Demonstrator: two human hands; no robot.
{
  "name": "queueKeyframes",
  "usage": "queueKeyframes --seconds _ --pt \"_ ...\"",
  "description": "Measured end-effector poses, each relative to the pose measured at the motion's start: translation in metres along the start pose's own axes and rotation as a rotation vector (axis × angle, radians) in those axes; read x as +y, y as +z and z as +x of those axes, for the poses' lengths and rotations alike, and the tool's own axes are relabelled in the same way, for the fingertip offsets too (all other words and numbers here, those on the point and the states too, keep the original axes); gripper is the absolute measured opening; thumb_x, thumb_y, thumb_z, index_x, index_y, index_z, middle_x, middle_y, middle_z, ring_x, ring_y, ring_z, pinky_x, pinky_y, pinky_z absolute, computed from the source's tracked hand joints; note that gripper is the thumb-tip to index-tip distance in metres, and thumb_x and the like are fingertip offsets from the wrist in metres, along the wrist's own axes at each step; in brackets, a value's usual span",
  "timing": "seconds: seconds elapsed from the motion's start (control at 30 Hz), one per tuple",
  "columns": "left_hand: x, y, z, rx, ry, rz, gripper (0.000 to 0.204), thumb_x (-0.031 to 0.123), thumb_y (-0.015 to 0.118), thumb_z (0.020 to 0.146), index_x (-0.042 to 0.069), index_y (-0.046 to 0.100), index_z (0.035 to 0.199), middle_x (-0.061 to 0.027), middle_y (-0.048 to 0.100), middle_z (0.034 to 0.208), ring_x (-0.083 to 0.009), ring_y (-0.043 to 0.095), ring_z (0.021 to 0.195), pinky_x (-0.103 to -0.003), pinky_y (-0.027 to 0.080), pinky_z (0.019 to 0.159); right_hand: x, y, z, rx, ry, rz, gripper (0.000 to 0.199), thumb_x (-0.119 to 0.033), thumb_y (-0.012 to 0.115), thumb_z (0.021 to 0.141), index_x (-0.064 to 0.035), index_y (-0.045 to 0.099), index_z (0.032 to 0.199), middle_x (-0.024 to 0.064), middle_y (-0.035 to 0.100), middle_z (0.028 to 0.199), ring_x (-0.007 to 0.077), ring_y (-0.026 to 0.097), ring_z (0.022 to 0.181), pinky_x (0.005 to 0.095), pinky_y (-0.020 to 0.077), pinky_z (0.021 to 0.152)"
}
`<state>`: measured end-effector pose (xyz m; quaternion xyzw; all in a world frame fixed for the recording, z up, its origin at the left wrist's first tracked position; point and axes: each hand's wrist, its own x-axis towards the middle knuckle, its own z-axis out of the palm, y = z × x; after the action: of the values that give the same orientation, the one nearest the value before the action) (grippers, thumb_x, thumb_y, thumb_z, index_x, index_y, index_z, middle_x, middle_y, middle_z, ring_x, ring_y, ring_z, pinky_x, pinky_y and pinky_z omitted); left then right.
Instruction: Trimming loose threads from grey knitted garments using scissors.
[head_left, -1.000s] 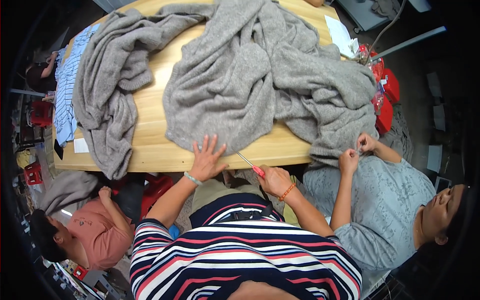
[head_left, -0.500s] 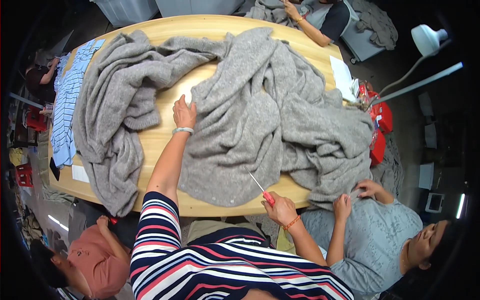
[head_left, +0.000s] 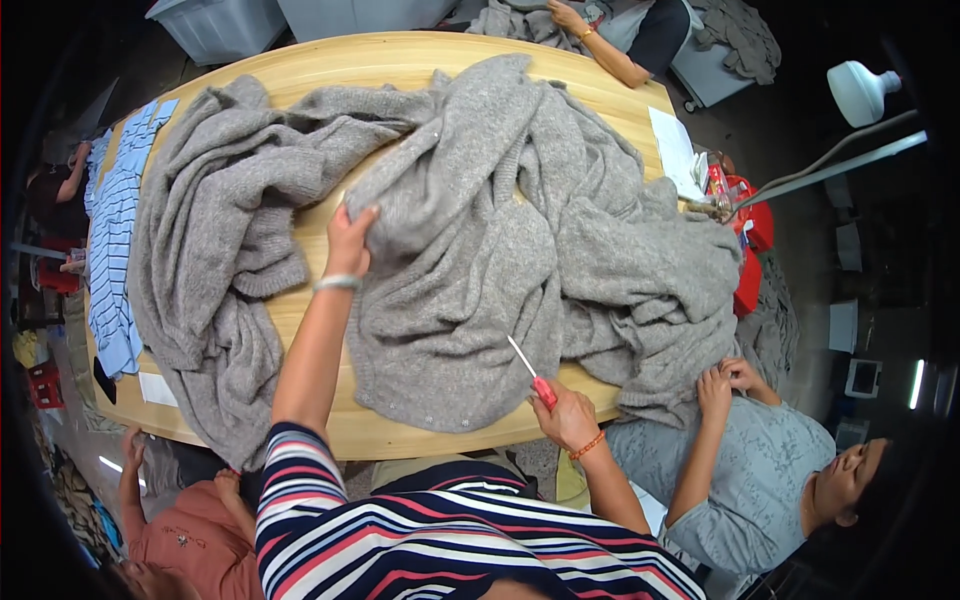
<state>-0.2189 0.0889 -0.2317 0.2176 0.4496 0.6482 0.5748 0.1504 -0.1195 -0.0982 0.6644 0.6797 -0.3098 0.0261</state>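
Observation:
A grey knitted garment (head_left: 460,270) lies in loose folds across the middle of the table. My left hand (head_left: 349,240), with a pale bracelet at the wrist, is closed on its left edge and lifts the fabric there. In my right hand (head_left: 570,418) is a red-handled tool with a thin pointed metal shaft (head_left: 521,353), which resembles an awl. The shaft points up and left over the lower part of the knit. Small pale marks (head_left: 431,416) show along the garment's bottom edge.
More grey knitwear (head_left: 220,200) is heaped on the table's left, beside striped blue cloth (head_left: 120,230). Co-workers sit at both sides and beyond the far edge; the right one's hands (head_left: 728,380) touch grey knit. White paper (head_left: 677,150) and a lamp (head_left: 860,92) are at right.
My left hand has gone from beside the garment to gripping its left edge, pulling the fabric slightly left. The tool in my right hand has shifted a little right.

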Motion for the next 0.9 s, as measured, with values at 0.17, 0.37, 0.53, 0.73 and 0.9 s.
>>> queueKeyframes --seconds 0.17,0.37,0.53,0.73,0.9 --pt "0.000 0.036 -0.175 -0.185 -0.300 -0.039 0.049 -0.001 0.068 0.087 -0.004 0.050 0.132 -0.0123 0.063 0.124 -0.0216 0.062 0.115 -0.037 0.051 0.100 0.023 -0.005 -0.007 0.077 -0.029 0.033 0.028 -0.031 0.065 0.089 -0.0133 0.063 0.111 0.0221 0.067 0.081 0.0453 0.065 0.078 0.0536 0.0514 0.072" --pt "-0.128 0.017 -0.257 -0.003 -0.516 -0.055 0.045 0.011 0.072 0.090 0.001 0.054 0.129 -0.0095 0.064 0.121 -0.0202 0.063 0.108 -0.037 0.051 0.093 0.014 -0.008 -0.038 0.041 -0.110 0.014 0.026 -0.032 0.063 0.091 -0.0138 0.063 0.110 0.0197 0.068 0.077 0.0423 0.067 0.075 0.0520 0.0520 0.069" --pt "-0.158 0.012 -0.266 0.097 -0.611 -0.205 0.045 0.028 0.067 0.096 0.006 0.051 0.133 -0.0089 0.060 0.127 -0.0232 0.060 0.112 -0.042 0.050 0.091 0.016 0.025 -0.067 -0.158 -0.180 -0.133 0.024 -0.031 0.063 0.091 -0.0106 0.064 0.104 0.0194 0.068 0.075 0.0398 0.068 0.073 0.0503 0.0525 0.065" --pt "-0.165 0.004 -0.273 0.056 -0.590 -0.310 0.047 0.028 0.062 0.099 0.007 0.046 0.138 -0.0115 0.054 0.136 -0.0293 0.056 0.121 -0.048 0.049 0.098 0.020 0.034 -0.079 -0.170 -0.228 -0.131 0.024 -0.029 0.063 0.091 -0.0081 0.064 0.103 0.0215 0.068 0.077 0.0403 0.068 0.073 0.0501 0.0530 0.067" --pt "-0.154 0.014 -0.280 0.088 -0.569 -0.285 0.042 0.023 0.062 0.099 0.006 0.048 0.135 -0.0113 0.056 0.133 -0.0269 0.057 0.120 -0.047 0.050 0.096 0.032 0.036 -0.081 -0.177 -0.259 -0.112 0.025 -0.029 0.064 0.091 -0.0080 0.063 0.104 0.0213 0.068 0.077 0.0406 0.068 0.075 0.0497 0.0529 0.067"
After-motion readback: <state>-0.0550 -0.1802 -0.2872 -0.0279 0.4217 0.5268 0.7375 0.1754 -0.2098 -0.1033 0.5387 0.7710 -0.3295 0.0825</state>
